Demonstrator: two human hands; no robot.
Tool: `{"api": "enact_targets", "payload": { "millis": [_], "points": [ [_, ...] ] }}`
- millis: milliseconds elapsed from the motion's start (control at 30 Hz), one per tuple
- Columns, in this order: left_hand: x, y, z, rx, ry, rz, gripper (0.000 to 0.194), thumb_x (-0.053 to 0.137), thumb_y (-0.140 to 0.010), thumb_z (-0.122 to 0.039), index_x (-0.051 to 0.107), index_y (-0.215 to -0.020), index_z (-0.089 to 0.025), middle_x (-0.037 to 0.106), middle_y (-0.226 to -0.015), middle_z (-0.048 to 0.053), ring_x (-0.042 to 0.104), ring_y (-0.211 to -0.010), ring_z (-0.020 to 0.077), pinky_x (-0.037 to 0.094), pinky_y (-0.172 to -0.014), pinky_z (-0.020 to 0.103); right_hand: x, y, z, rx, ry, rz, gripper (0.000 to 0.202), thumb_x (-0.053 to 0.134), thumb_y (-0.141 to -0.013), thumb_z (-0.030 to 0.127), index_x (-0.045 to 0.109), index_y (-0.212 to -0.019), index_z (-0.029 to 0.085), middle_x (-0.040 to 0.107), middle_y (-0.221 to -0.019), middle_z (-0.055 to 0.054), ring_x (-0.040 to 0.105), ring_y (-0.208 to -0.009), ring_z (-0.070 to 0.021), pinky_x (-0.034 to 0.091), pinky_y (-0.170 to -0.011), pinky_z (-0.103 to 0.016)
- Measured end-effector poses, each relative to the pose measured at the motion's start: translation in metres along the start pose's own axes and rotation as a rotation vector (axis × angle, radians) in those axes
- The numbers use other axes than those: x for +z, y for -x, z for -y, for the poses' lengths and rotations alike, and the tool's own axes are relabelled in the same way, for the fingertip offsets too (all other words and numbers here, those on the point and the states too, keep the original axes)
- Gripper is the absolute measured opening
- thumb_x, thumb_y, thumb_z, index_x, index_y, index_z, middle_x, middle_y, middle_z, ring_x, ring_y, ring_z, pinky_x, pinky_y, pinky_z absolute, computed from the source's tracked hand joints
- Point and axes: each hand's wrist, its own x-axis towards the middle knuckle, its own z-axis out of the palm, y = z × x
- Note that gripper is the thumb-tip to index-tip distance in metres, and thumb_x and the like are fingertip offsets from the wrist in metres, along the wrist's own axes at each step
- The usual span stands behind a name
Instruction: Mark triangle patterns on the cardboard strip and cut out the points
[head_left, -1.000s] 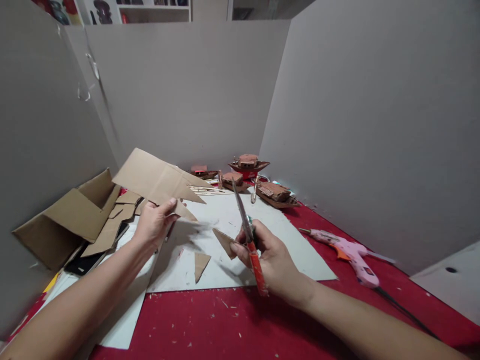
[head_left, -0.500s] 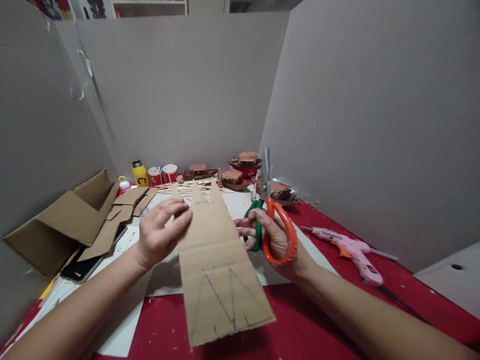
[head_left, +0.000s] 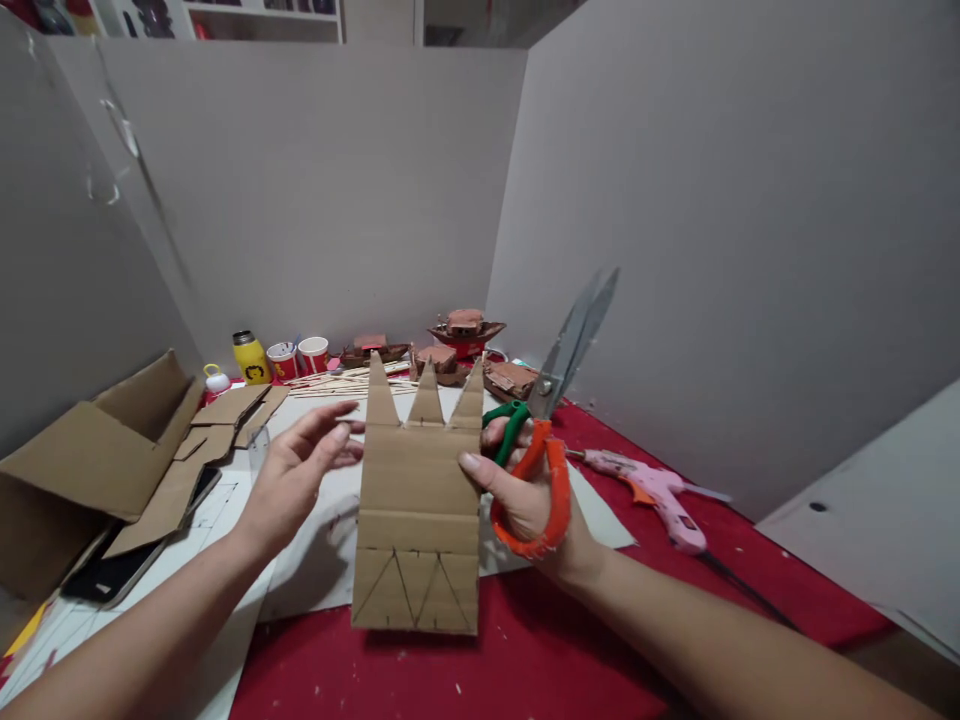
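Observation:
A cardboard piece [head_left: 420,480] is held up over the table, with three pointed spikes cut along its top and pencilled zigzag lines near its lower edge. My right hand [head_left: 536,500] pinches its right edge with the thumb in front. That same hand carries scissors [head_left: 551,400] with one orange and one green handle, their blades pointing up and right and nearly closed. Just off the left edge of the cardboard is my left hand [head_left: 296,475], open with fingers apart; whether a fingertip touches the edge I cannot tell.
A pink glue gun [head_left: 652,490] lies on the red tabletop at right. At left are a cardboard box [head_left: 97,450], cardboard scraps [head_left: 187,460] and a phone [head_left: 112,575]. Behind stand model boats [head_left: 465,330], thin sticks [head_left: 337,383], paper cups [head_left: 313,355] and a yellow bottle [head_left: 251,358].
My left hand has let go of the cardboard and drawn left. My right hand now grips the cardboard's right edge; the scissors have tipped to the right. The cardboard is turned more upright.

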Motion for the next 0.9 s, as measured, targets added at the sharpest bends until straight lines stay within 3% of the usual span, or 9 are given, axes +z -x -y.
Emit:
{"api": "enact_targets", "payload": {
  "millis": [100, 200, 367, 467, 700, 900],
  "points": [
    [0.012, 0.012, -0.004, -0.189, 0.176, 0.179, 0.038, 0.071, -0.087, -0.043, 0.071, -0.118, -0.022, 0.076, -0.110, 0.008, 0.070, -0.094, 0.0206, 0.055, -0.082, 0.030, 0.002, 0.006, 0.000, -0.045, 0.007, 0.017, 0.028, 0.077, -0.079, 0.037, 0.055, -0.088, 0.024, 0.050, -0.083, 0.002, 0.047, -0.075, -0.0159, 0.042, -0.069, -0.028],
    [0.021, 0.022, -0.006, -0.260, 0.280, 0.242, 0.031, 0.076, -0.085, -0.035, 0.074, -0.113, -0.022, 0.078, -0.106, 0.006, 0.072, -0.091, 0.0204, 0.055, -0.086, 0.033, 0.004, 0.011, -0.002, -0.027, -0.010, 0.069, 0.027, 0.078, -0.079, 0.034, 0.054, -0.089, 0.024, 0.050, -0.083, 0.002, 0.048, -0.074, -0.0153, 0.043, -0.068, -0.027],
    [0.023, 0.023, -0.007, -0.259, 0.342, 0.232, 0.031, 0.075, -0.086, -0.031, 0.073, -0.116, -0.024, 0.078, -0.108, 0.005, 0.073, -0.090, 0.0196, 0.056, -0.084, 0.031, 0.003, 0.014, -0.006, 0.019, -0.024, 0.137, 0.028, 0.080, -0.079, 0.032, 0.055, -0.090, 0.025, 0.053, -0.083, 0.003, 0.052, -0.076, -0.0144, 0.046, -0.069, -0.026],
    [0.020, 0.020, -0.009, -0.239, 0.347, 0.237, 0.033, 0.074, -0.087, -0.030, 0.071, -0.119, -0.026, 0.077, -0.111, 0.004, 0.073, -0.091, 0.0197, 0.056, -0.083, 0.031, 0.003, 0.012, -0.005, 0.111, -0.153, 0.213, 0.028, 0.078, -0.082, 0.033, 0.054, -0.092, 0.025, 0.054, -0.077, 0.005, 0.057, -0.064, -0.0117, 0.050, -0.060, -0.024],
    [0.013, 0.015, -0.009, -0.264, 0.333, 0.297, 0.036, 0.075, -0.085, -0.027, 0.069, -0.121, -0.026, 0.077, -0.111, 0.004, 0.073, -0.093, 0.0200, 0.057, -0.084, 0.029, 0.002, -0.003, 0.005, 0.074, -0.228, 0.044, 0.030, 0.082, -0.075, 0.038, 0.059, -0.086, 0.021, 0.058, -0.087, 0.005, 0.061, -0.049, -0.0072, 0.055, -0.046, -0.022],
    [0.013, 0.016, -0.008, -0.300, 0.329, 0.384, 0.034, 0.073, -0.087, -0.026, 0.069, -0.121, -0.026, 0.077, -0.110, 0.005, 0.074, -0.091, 0.0205, 0.058, -0.082, 0.031, -0.002, -0.007, 0.001, 0.139, -0.238, 0.070, 0.031, 0.083, -0.074, 0.039, 0.061, -0.086, 0.022, 0.060, -0.069, 0.005, 0.060, -0.047, -0.0112, 0.054, -0.043, -0.023]
  ]
}}
